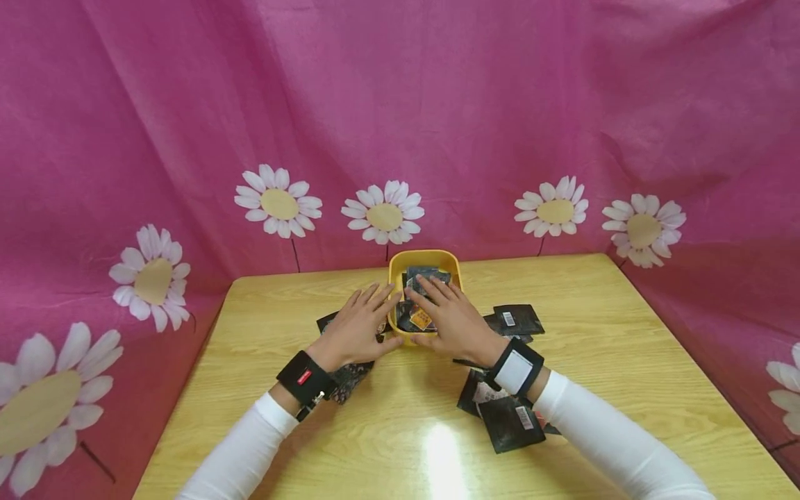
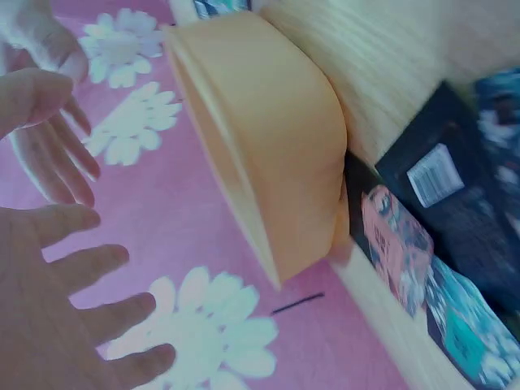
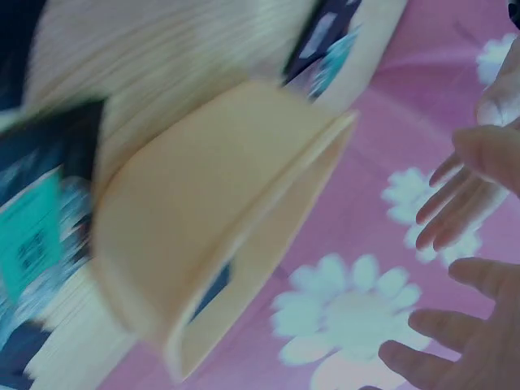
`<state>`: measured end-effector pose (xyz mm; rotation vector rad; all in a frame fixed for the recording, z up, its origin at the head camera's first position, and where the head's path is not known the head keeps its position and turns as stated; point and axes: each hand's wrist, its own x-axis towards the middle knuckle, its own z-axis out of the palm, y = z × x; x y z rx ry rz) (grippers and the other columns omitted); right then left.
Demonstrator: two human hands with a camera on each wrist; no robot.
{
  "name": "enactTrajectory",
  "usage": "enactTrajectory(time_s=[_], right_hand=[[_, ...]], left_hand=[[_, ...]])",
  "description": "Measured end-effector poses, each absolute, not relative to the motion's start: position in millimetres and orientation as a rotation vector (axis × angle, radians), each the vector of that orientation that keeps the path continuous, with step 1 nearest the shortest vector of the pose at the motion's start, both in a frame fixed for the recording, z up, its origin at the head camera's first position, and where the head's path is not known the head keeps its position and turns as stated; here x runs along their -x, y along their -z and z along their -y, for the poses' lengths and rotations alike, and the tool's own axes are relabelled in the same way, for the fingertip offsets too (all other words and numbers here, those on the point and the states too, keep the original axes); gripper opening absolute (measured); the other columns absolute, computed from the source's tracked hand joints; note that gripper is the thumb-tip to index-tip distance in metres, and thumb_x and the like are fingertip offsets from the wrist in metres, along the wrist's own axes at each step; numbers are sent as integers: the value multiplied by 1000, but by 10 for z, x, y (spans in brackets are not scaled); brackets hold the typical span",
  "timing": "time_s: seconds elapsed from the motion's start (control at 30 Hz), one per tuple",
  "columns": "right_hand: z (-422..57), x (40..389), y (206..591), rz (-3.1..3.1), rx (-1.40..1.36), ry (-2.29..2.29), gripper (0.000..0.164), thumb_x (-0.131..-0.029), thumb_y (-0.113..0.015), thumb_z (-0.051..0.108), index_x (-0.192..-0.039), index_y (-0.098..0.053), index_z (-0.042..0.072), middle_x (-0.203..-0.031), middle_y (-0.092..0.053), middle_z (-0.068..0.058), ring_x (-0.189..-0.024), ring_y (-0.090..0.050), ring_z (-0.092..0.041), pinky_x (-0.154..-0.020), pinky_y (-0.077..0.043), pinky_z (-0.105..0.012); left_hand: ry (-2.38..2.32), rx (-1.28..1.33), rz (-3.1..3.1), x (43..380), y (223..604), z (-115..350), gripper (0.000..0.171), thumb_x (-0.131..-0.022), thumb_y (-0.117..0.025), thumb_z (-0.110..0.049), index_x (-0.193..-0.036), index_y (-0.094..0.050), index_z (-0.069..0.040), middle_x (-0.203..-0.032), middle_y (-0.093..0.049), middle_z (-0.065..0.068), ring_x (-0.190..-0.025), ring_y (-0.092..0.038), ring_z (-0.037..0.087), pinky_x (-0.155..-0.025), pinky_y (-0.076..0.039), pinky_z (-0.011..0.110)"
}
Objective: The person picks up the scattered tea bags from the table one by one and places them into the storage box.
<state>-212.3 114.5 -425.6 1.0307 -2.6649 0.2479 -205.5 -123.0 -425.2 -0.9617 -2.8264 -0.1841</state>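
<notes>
A yellow plastic bin [image 1: 394, 267] stands at the back middle of the wooden table, with several flat dark packets [image 1: 428, 271] inside; one shows an orange label. Over its left edge, my left hand [image 1: 357, 328] is spread with straight fingers. My right hand [image 1: 459, 321] spreads likewise over the right edge. Neither hand holds anything. Both wrist views show the fingers of the left hand [image 2: 89, 301] and right hand [image 3: 463, 333] apart from the bin's outer wall [image 3: 187, 179]. The hands hide part of the bin's contents.
Black packets with barcode labels [image 1: 512, 425] lie to the right of the bin, partly under the right forearm. Another group [image 1: 351, 382] lies at the left, partly under the left hand. A pink flowered curtain [image 1: 469, 139] hangs behind the table.
</notes>
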Motion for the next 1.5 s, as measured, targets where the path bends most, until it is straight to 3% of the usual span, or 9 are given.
enactTrajectory(time_s=[0.13,0.33,0.57,1.0,1.3,1.5], right_hand=[[-981,1959,4196,2624,-1106,-276,89,-84,-69,57,-155,-32,17,-163,-18,-12,-147,-22,-37,-117,-21,-55],[-644,1768,4286,2569,-1275,-268,91,-84,-68,57,-155,-32,12,-161,-21,-16,-145,-26,-39,-115,-26,-53],[-267,1673,4571,2654,-1401,-165,97,-85,-66,61,-158,-23,13,-161,-22,-13,-147,-23,-31,-117,-24,-47],[31,1669,4922,2863,-1404,-64,89,-84,-71,54,-152,-36,9,-158,-31,-13,-143,-34,-29,-115,-30,-41],[92,1665,5003,2860,-1445,-61,73,-88,-68,48,-145,-48,7,-147,-48,-9,-136,-45,-24,-109,-39,-33],[146,1668,5025,2800,-1468,-47,59,-92,-66,40,-141,-54,8,-141,-55,-8,-130,-51,-23,-107,-42,-33]], left_hand=[[184,918,2782,1807,4228,1466,86,-89,-56,-62,-157,-28,-16,-162,-24,9,-148,-17,35,-116,-20,58],[159,834,2778,1511,4317,1744,90,-85,-64,-60,-154,-34,-10,-159,-28,15,-145,-24,40,-114,-24,60],[214,760,2878,1259,4555,1950,91,-83,-70,-55,-148,-40,1,-155,-32,22,-143,-29,41,-113,-29,55],[247,681,3111,1250,5104,2074,92,-83,-69,-56,-146,-41,4,-153,-36,22,-141,-35,39,-112,-31,53],[295,704,3053,1242,5110,2076,71,-87,-71,-45,-138,-55,1,-142,-53,17,-129,-50,34,-102,-44,49],[235,763,2965,1251,5105,2087,55,-88,-72,-32,-129,-62,2,-130,-62,16,-113,-59,28,-90,-53,44]])
